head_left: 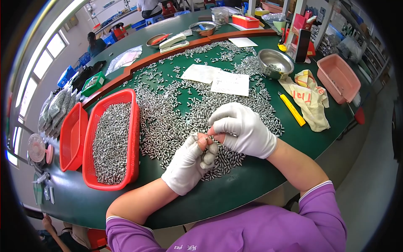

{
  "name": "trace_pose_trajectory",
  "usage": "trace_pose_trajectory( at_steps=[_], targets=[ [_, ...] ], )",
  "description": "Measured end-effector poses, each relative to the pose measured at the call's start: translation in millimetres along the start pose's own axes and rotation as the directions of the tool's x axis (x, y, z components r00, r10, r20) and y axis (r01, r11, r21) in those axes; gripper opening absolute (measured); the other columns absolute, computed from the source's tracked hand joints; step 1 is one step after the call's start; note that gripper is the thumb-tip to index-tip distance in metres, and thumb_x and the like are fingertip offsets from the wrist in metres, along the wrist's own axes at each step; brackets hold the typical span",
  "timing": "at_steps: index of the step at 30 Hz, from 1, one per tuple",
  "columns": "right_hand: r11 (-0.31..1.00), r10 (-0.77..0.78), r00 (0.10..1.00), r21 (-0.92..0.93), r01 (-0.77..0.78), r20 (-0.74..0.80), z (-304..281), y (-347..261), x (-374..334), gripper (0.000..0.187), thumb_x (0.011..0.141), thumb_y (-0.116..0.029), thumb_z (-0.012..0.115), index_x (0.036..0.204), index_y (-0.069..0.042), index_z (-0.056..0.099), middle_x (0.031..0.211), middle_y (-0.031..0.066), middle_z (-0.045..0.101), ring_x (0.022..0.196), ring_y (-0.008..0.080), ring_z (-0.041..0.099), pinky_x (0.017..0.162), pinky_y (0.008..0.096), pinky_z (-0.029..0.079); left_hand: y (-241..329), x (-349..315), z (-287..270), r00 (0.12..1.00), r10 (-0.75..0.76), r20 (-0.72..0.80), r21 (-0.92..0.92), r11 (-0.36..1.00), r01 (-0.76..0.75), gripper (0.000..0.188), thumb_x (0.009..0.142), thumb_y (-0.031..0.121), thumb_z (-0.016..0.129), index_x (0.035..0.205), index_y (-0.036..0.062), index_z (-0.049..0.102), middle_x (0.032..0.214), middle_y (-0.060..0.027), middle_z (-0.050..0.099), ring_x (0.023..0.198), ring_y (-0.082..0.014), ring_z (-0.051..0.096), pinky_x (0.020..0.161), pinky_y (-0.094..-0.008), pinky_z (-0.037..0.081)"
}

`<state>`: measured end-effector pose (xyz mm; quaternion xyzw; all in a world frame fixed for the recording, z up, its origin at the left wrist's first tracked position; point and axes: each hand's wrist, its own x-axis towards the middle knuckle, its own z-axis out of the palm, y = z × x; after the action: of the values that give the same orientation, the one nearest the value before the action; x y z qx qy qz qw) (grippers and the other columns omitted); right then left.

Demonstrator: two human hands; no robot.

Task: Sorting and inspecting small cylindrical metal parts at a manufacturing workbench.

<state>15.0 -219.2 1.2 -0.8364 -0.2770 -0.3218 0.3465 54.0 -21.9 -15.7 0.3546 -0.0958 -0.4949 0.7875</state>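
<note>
Both my hands wear white gloves with bare fingertips showing, and they meet above a wide spread of small silvery metal parts [163, 126] on the green table. My left hand [191, 159] is closed, its thumb and finger pinching a small metal part [209, 137]. From the right, my right hand [243, 131] pinches at the same spot, its thumb and forefinger at the part's other end. The part is too small to make out fully. Left of my hands, a red basket [135, 143] holds a heap of similar parts.
A second red basket [67, 138] stands at far left. Papers [230, 83] lie on the parts. To the right are a steel bowl [275, 63], a yellow cutter knife [291, 109], a cloth [310, 101] and a pink basket [339, 77]. A wooden rim [168, 52] edges the work area.
</note>
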Motion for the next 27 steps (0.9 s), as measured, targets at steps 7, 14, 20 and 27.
trace_pose_trajectory(
  at_steps=[7, 14, 20, 27],
  targets=[
    [0.999, 0.037, 0.998, -0.023, -0.036, 0.054, -3.0, 1.8, 1.1, 0.016, 0.071, -0.008, 0.073, 0.086, -0.008, 0.068, 0.092, 0.0063, 0.065, 0.085, 0.0274, 0.063, 0.075, 0.0366, 0.052, 0.6, -0.8, 0.3, 1.0, 0.005, 0.029, -0.035, 0.999, -0.004, 0.019, 0.092, 0.027, 0.062, 0.097, 0.0118, 0.052, 0.086, -0.0013, 0.056, 0.065, -0.0092, 0.046, 0.058, -0.022, 0.037],
    [0.85, 0.424, 0.901, -0.382, -0.361, 0.092, -29.2, 14.8, -3.6, 0.008, 0.077, -0.012, 0.069, 0.084, -0.009, 0.068, 0.087, 0.0066, 0.065, 0.086, 0.0261, 0.061, 0.078, 0.035, 0.049, -1.0, 1.5, -4.7, 1.0, 0.009, -0.014, -0.083, 0.997, -0.01, 0.019, 0.09, 0.021, 0.065, 0.1, 0.011, 0.052, 0.093, -0.0038, 0.057, 0.069, -0.0102, 0.047, 0.063, -0.0232, 0.039],
    [0.813, 0.548, 0.755, -0.441, -0.381, 0.359, -25.3, 14.3, -7.9, 0.014, 0.076, -0.022, 0.07, 0.086, -0.012, 0.07, 0.089, 0.0079, 0.061, 0.091, 0.0265, 0.06, 0.082, 0.037, 0.048, -3.0, 3.7, -11.8, 1.0, -0.001, -0.017, -0.11, 0.994, -0.001, 0.023, 0.09, 0.021, 0.063, 0.105, 0.0105, 0.049, 0.096, -0.0047, 0.056, 0.072, -0.0114, 0.047, 0.064, -0.0246, 0.039],
    [0.814, 0.534, 0.794, -0.43, -0.391, 0.289, -12.0, 9.4, -10.2, 0.008, 0.074, -0.018, 0.065, 0.08, -0.013, 0.067, 0.087, 0.0067, 0.059, 0.089, 0.0266, 0.059, 0.079, 0.0383, 0.049, -2.3, 1.3, -9.1, 1.0, -0.021, -0.005, -0.111, 0.994, 0.02, 0.02, 0.092, 0.022, 0.06, 0.105, 0.0115, 0.049, 0.093, -0.0043, 0.055, 0.07, -0.0113, 0.045, 0.062, -0.0244, 0.037]
  ],
)
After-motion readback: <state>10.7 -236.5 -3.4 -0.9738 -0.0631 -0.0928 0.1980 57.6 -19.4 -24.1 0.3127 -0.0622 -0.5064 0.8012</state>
